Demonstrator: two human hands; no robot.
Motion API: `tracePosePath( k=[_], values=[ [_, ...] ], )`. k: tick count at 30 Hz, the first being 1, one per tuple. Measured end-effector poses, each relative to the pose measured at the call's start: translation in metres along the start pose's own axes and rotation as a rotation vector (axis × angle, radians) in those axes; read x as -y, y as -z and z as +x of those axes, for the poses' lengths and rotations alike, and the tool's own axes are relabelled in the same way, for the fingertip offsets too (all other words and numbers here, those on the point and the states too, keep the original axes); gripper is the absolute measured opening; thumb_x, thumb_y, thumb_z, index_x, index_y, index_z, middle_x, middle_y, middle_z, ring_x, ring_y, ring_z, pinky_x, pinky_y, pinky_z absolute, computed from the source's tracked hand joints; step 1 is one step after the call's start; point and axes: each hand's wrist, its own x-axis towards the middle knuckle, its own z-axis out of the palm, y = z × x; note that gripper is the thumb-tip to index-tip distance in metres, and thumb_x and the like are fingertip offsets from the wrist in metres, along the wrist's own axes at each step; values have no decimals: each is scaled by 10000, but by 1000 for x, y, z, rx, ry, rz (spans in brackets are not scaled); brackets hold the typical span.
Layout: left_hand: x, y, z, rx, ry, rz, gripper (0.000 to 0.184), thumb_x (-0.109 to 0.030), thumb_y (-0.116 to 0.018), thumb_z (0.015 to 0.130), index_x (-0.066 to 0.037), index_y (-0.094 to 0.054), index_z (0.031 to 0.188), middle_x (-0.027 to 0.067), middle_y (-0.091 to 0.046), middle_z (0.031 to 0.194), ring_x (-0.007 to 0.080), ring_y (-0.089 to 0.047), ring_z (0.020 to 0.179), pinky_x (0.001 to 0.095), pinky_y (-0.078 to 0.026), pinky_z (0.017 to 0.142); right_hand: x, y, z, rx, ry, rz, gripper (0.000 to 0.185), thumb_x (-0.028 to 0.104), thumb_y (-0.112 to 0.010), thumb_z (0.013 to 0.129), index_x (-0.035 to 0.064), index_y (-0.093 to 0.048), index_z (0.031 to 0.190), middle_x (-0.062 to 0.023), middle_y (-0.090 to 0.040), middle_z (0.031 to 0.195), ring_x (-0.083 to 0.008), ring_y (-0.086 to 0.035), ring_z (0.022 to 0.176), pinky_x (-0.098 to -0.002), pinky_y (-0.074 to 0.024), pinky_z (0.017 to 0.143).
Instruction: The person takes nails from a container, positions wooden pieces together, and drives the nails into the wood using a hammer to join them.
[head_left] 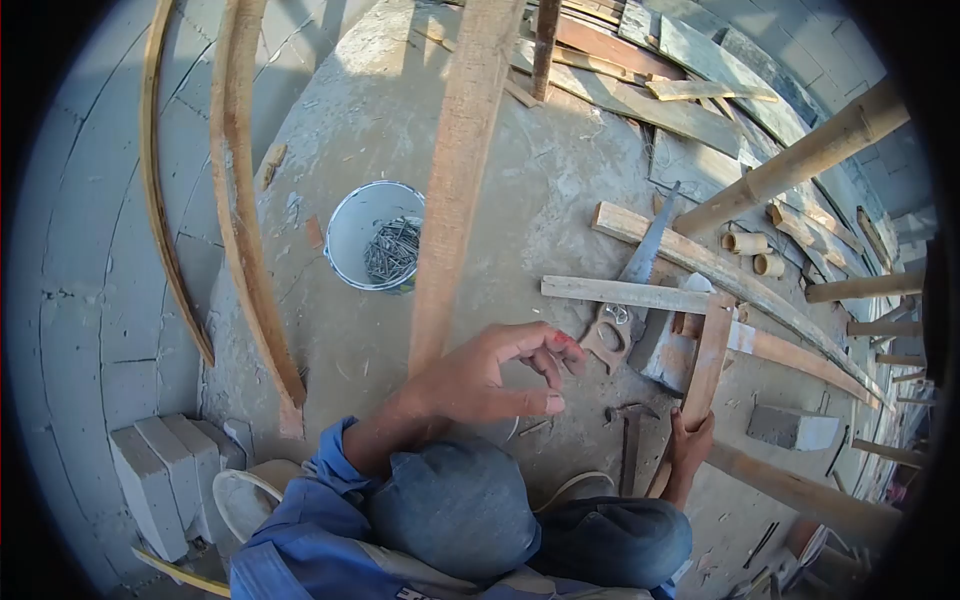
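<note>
My left hand (480, 378) is raised above my knee, thumb and curled fingers apart, with nothing visible between them. A red mark shows on one of its fingers. My right hand (690, 448) grips a short wooden board (708, 350) that slants away from me. The board's far end meets a thinner wooden strip (610, 290); whether they are fastened, I cannot tell. Beneath them sits a pale block (658, 350). A handsaw (652, 243) with a wooden handle lies beside it. Close to my feet is a hammer (630, 450).
A white bucket (348, 225) holds many nails (393, 250). Behind my left hand stands a tall plank (460, 170). Long timbers (235, 170) lean at the left, near grey blocks (165, 470). Bamboo poles (790, 155) and piled boards (690, 115) occupy the right and back.
</note>
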Motion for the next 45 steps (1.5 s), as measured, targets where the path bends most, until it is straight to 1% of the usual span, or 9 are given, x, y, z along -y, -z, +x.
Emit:
tracePosePath(
  k=[10,21,24,26,30,33,36,40,45],
  values=[
    [34,-29,32,113,234,225,429,-103,-745,879,13,-606,1269,126,-710,1180,176,-692,1014,352,-530,981,44,29,-20,-445,229,66,622,307,-810,879,30,-558,1376,-227,-646,1114,-369,-666,1058,-458,-551,872],
    [54,-42,31,62,352,271,432,-114,-737,901,12,-597,1290,135,-703,1197,173,-690,1006,354,-530,964,60,-19,-68,535,232,-362,561,481,-737,911,29,-637,1229,-163,-698,1151,-343,-727,964,-463,-592,817],
    [55,-46,32,73,405,295,432,-127,-744,907,9,-600,1291,135,-700,1202,170,-689,1006,347,-531,954,82,35,-42,668,181,399,506,373,-778,915,24,-626,1249,-152,-684,1159,-317,-720,959,-414,-587,833],
    [59,-49,34,101,436,321,440,-157,-751,913,11,-603,1292,136,-698,1206,171,-691,1008,345,-531,946,103,93,-31,154,289,718,485,147,-778,926,3,-578,1344,-151,-635,1244,-241,-676,1063,-346,-559,883],
    [66,-57,43,218,444,377,499,-258,-760,922,22,-603,1304,156,-691,1224,190,-703,1018,359,-537,936,155,222,-23,-1006,801,498,670,485,-523,1065,-30,-442,1486,-253,-527,1459,-341,-609,1239,-427,-515,1009],
    [67,-60,36,274,469,390,539,-291,-765,913,25,-599,1317,171,-691,1225,206,-706,1031,365,-539,938,178,249,-12,-811,997,110,697,516,-453,1081,-38,-437,1504,-258,-515,1481,-350,-551,1324,-469,-448,1095],
    [63,-58,39,301,418,363,554,-293,-765,909,29,-594,1327,175,-693,1223,216,-702,1043,369,-539,943,136,206,-12,-627,546,168,730,546,-383,1097,-46,-432,1522,-264,-502,1503,-360,-493,1409,-510,-380,1181],
    [55,-51,36,220,408,352,529,-242,-760,913,29,-592,1335,156,-700,1214,210,-691,1057,371,-533,959,71,95,-59,-23,165,495,404,138,-681,1004,-16,-596,1368,-158,-679,1169,-225,-672,975,-356,-533,866],
    [62,-49,38,183,439,340,492,-162,-764,905,23,-595,1329,141,-705,1214,187,-684,1045,356,-530,960,33,15,-105,558,213,148,729,355,-753,921,22,-452,1496,-291,-545,1370,-444,-575,1264,-495,-492,1043]
  ],
)
